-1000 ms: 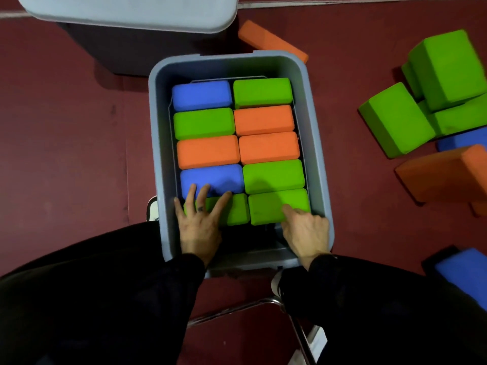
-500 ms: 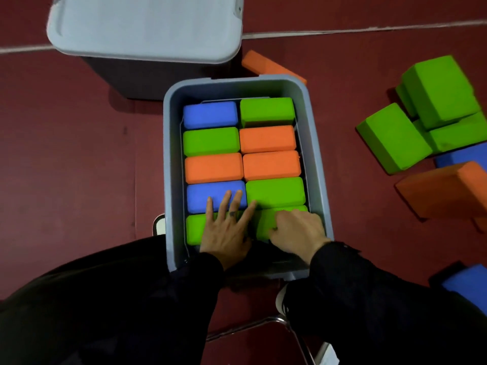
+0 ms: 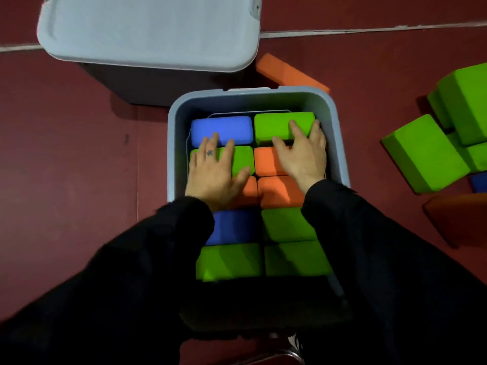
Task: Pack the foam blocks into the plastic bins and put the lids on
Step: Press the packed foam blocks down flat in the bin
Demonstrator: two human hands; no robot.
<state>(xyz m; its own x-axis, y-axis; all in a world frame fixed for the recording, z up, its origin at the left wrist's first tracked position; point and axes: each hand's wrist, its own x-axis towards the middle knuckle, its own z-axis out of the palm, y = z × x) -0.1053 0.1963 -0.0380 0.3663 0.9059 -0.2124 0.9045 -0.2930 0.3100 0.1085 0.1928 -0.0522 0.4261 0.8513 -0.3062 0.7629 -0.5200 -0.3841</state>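
Hands first: your left hand [image 3: 213, 169] lies flat with its fingers spread across the green block [image 3: 243, 159] in the second row, fingertips reaching onto the blue block [image 3: 221, 129] at the far left corner. Your right hand [image 3: 303, 151] is also spread and flat on the orange block [image 3: 266, 160] beside it, fingers lapping onto the far green block [image 3: 279, 125]. Neither hand pinches anything; both look to be pressing the layer down. The blocks fill the open bin [image 3: 340, 143] in two columns, each block's long side running across the bin, left to right, while the bin's own long side runs away from you. That layer looks complete, so the next thing you need is probably the lid [image 3: 147, 32], which lies straight ahead of your fingertips, just beyond the bin's far rim, resting on a dark box. Its long side runs across your view, crosswise to the bin, so I judge you would need to turn it before seating it. It sits slightly left, so your left hand is a little nearer. Loose blocks [image 3: 421, 154] remain on the floor to your right, well apart from the bin.
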